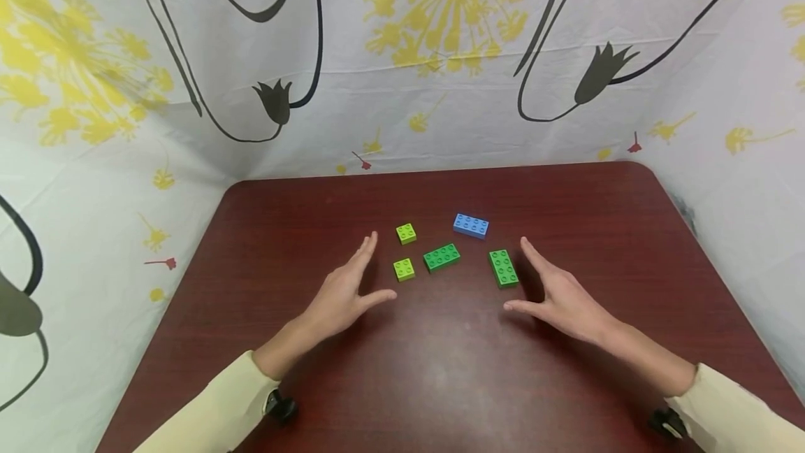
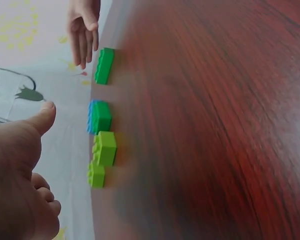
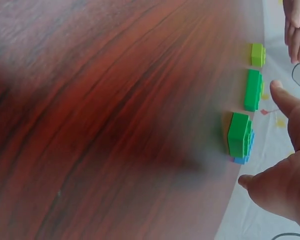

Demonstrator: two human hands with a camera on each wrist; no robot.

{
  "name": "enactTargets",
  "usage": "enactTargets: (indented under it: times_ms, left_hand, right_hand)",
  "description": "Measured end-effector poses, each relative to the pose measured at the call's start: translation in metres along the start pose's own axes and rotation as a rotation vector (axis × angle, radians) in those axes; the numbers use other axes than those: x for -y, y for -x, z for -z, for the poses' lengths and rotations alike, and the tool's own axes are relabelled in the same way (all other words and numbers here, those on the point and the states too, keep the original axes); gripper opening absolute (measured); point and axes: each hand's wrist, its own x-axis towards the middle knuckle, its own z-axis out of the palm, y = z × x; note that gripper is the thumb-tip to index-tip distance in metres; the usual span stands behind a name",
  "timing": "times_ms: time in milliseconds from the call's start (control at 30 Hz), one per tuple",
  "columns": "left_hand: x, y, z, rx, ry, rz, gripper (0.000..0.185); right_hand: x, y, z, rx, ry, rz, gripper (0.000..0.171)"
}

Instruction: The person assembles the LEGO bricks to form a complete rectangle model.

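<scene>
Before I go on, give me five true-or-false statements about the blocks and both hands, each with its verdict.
1. The blue block lies on the table. True.
2. The right hand grips the blue block. False: it holds nothing, and its nearest block is the right green block.
3. The left hand holds nothing. True.
4. There are three lime blocks. False: there are two, the far lime block and the near lime block.
5. The left green block is stacked on the right green block. False: they lie apart.
</scene>
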Motion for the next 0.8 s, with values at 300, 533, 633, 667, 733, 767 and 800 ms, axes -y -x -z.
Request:
enactTargets:
  times_ms: [300, 533, 633, 667, 733, 767, 800]
  left_hand:
    - [-0.003, -0.021, -0.023, -0.009, 0.021, -0.07, 0.098]
    - [-0.004, -0.038, -0.037, -0.001, 0.044, -0.086, 0.088]
    - [-0.005, -0.043, -0.043, 0.02, 0.05, -0.09, 0.084]
    - [-0.005, -0.045, -0.045, 0.022, 0.046, -0.096, 0.083]
    - [-0.005, -0.049, -0.048, 0.024, 0.035, -0.106, 0.082]
    - [-0.005, -0.051, -0.05, 0.026, 0.03, -0.109, 0.082]
    - [-0.005, -0.053, -0.052, 0.022, 0.025, -0.114, 0.081]
  right_hand:
    - [-0.001, -0.008, -0.007, -0.005, -0.122, -0.033, 0.105]
    - [-0.001, -0.014, -0.013, -0.028, -0.184, -0.062, 0.095]
    - [-0.002, -0.016, -0.015, -0.041, -0.199, -0.083, 0.093]
    - [-0.002, -0.017, -0.016, -0.047, -0.204, -0.087, 0.092]
    - [-0.002, -0.019, -0.017, -0.059, -0.211, -0.093, 0.09]
    - [-0.002, -0.02, -0.018, -0.065, -0.214, -0.096, 0.09]
    - [-0.001, -0.02, -0.019, -0.07, -0.215, -0.096, 0.089]
